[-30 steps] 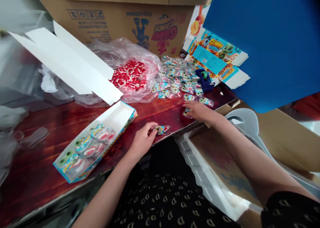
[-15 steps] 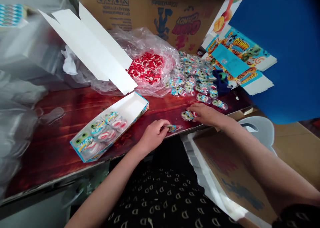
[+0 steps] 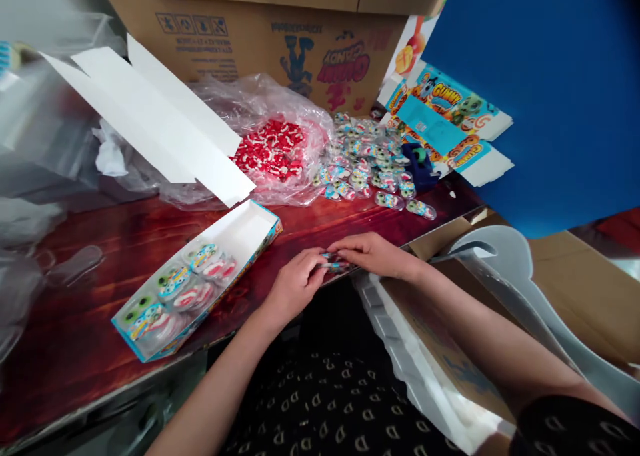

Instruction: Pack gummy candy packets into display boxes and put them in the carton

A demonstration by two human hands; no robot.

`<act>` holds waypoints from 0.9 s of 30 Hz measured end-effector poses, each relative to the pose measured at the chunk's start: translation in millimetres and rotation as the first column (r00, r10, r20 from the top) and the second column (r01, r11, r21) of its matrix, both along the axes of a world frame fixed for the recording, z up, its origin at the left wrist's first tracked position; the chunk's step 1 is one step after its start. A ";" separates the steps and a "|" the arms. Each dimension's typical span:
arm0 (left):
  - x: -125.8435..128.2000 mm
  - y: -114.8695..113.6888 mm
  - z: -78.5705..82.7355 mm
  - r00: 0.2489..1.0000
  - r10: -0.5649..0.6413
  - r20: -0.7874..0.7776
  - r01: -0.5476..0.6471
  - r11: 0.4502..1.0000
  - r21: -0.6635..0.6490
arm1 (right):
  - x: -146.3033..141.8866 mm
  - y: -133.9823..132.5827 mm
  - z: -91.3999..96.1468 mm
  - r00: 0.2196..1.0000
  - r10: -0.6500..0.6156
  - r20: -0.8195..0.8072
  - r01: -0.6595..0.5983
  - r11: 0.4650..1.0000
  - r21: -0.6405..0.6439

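Note:
At the table's front edge my two hands meet over small clear candy packs [image 3: 335, 265], which lie one above the other. My left hand [image 3: 296, 281] is closed on their left end with thumb and fingers. From the right, my right hand [image 3: 370, 251] pinches the other end, its fingers covering part of them. Left of my hands sits a long open display box [image 3: 253, 224], partly filled with rows of similar packs [image 3: 173, 279]; its far right end shows bare white card. More loose packs [image 3: 370, 153] are heaped beyond my right hand.
Behind the display box, its white flaps [image 3: 165, 119] slant up beside a clear bag of red and white gummies [image 3: 277, 149]. A large carton [image 3: 250, 49] stands at the back. Flat printed boxes [image 3: 440, 126] lean at the right, above an open carton [image 3: 465, 309].
My right hand has moved left with a candy pack, bringing it against the one in my left hand. The whole view has shifted, so the table things appear further left.

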State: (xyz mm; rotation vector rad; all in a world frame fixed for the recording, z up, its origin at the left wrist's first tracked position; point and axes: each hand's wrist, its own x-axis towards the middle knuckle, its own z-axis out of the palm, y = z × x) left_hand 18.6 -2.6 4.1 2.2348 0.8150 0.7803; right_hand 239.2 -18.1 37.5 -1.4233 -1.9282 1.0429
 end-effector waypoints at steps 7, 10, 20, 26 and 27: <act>-1.0 -0.2 0.0 0.996 0.059 -0.067 -0.063 0.996 -0.064 | 89.4 45.8 0.7 0.569 -0.488 0.662 0.427 0.863 0.270; -1.8 0.8 -0.3 0.996 0.044 -0.079 -0.049 0.996 -0.070 | 112.5 59.4 -3.6 0.444 -0.392 0.806 0.437 0.880 0.187; -0.2 3.0 -5.7 0.998 -0.059 0.038 0.057 0.998 0.037 | 76.9 45.8 -19.2 0.686 -0.308 0.659 0.186 0.950 0.251; 0.6 -0.5 -4.5 0.996 0.027 -0.082 -0.030 0.999 -0.032 | 19.1 17.5 -30.6 0.826 -0.060 0.561 -0.126 0.950 0.287; 0.8 -0.9 -4.4 0.994 0.041 -0.106 -0.045 0.998 -0.035 | 16.2 15.7 -29.7 0.871 -0.011 0.491 -0.148 0.948 0.283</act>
